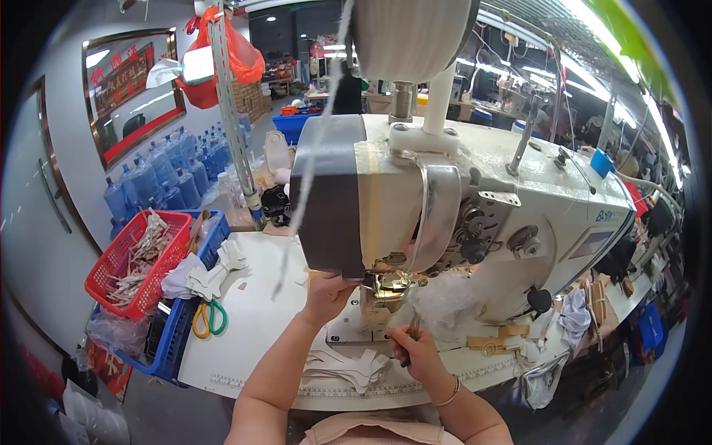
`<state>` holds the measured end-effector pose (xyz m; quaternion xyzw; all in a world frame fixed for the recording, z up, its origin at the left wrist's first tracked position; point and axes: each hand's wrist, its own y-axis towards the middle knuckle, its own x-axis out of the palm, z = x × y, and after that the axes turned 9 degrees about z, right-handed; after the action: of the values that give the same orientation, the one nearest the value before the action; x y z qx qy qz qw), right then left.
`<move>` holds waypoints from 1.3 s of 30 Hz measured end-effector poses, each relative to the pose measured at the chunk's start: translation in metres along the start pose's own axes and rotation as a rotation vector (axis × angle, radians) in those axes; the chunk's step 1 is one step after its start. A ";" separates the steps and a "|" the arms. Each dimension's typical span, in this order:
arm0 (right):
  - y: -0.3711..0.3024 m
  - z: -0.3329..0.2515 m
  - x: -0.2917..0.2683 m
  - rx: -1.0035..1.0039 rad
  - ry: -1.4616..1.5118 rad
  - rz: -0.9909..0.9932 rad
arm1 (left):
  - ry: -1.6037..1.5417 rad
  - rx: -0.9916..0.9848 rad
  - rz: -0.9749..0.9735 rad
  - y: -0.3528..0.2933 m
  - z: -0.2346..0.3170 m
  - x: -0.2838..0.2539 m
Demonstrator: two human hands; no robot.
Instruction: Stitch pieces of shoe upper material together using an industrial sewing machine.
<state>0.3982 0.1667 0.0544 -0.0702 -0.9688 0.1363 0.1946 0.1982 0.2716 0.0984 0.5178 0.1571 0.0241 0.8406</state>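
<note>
A large white sewing machine (pixel 512 185) with a dark front cover (pixel 326 193) fills the middle of the view. My left hand (pixel 328 297) is raised under that cover, its fingers closed beside the needle area (pixel 389 285); what they pinch, if anything, is hidden. Lower and to the right, my right hand (pixel 417 352) is closed around a slim metal hand tool (pixel 415 322) pointing up, with a dark end showing below the fingers. Its exact kind is unclear. White flat cut pieces (pixel 348 367) lie on the table between my forearms.
On the left, a red basket (pixel 182 222) of pale strips rests on a blue crate (pixel 167 363). Scissors (pixel 210 319) with yellow and green handles lie beside more white cut pieces (pixel 216 271). Beige strips (pixel 504 337) sit at right. A thread cone (pixel 415 37) stands above the machine.
</note>
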 end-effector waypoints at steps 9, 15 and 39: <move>0.007 0.009 -0.009 0.020 0.048 -0.050 | 0.432 0.176 -0.014 -0.005 0.050 0.002; -0.001 0.008 -0.014 0.043 0.044 -0.005 | 0.461 0.174 0.016 -0.004 0.052 0.003; 0.012 -0.069 0.011 -0.455 0.309 -0.094 | -0.600 -1.225 -0.336 0.021 0.031 -0.010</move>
<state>0.4164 0.1964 0.1159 -0.0872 -0.9356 -0.1063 0.3253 0.2004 0.2529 0.1316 -0.0961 -0.0454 -0.1659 0.9804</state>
